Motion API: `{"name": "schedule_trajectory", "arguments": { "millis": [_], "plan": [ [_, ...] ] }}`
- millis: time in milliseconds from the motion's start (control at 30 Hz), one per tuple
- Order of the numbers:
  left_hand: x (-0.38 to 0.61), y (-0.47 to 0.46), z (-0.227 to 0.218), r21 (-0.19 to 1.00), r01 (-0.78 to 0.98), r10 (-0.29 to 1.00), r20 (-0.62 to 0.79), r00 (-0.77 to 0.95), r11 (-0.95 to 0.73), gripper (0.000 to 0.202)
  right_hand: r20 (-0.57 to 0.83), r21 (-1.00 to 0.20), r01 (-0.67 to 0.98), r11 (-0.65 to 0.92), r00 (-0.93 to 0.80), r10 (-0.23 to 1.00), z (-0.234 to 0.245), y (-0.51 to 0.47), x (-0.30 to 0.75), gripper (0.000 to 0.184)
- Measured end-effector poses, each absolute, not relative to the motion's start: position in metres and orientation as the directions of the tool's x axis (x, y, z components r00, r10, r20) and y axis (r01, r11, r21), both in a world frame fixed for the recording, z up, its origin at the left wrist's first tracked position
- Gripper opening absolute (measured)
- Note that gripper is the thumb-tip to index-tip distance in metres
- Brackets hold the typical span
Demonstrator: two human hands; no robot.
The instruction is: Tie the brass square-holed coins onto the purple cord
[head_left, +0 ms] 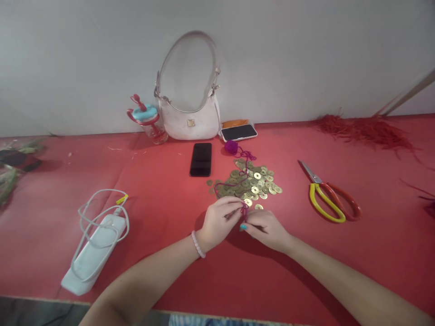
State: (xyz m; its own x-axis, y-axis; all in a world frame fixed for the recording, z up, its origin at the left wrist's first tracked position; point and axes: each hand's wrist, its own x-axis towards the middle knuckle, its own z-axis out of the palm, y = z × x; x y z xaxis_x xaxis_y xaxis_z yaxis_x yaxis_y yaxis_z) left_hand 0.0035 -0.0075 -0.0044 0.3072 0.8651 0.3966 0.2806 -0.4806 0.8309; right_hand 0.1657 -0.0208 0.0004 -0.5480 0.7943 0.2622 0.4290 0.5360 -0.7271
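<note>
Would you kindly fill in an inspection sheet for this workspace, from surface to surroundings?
Surface: red tabletop, with pale scraps toward its rear left.
Work items: purple yarn runs from its ball over piled brass-coloured holed coins.
Clutter: handbag, lidded cup, black phone, white-edged phone, scissors, red fibres; greenish bundle at left edge, blurred.
Hands: left hand and right hand pinch the yarn; anything else gripped is hidden.
Cables: white cable looped over a white block.
Surroundings: pale wall behind the tabletop.

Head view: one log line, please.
left hand: pinching purple yarn | right hand: pinching same yarn | coins: heaped beyond hands | scissors: right of coins
</note>
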Motion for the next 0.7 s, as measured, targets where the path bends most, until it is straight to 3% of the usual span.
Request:
{"name": "schedule_trajectory", "arguments": {
  "millis": [233,700],
  "plan": [
    [0.0040,-0.0074,-0.0049,0.828,0.282,0.863,0.402,0.305,-0.485,0.017,0.301,-0.706,0.394,0.589,-0.586,0.752,0.0009,-0.0220,0.1651,0.040],
    [0.0040,-0.0088,-0.0041,0.813,0.271,0.843,0.423,0.332,-0.515,0.016,0.259,-0.708,0.488,0.510,-0.492,0.831,0.0013,-0.0223,0.1680,0.046]
  ]
}}
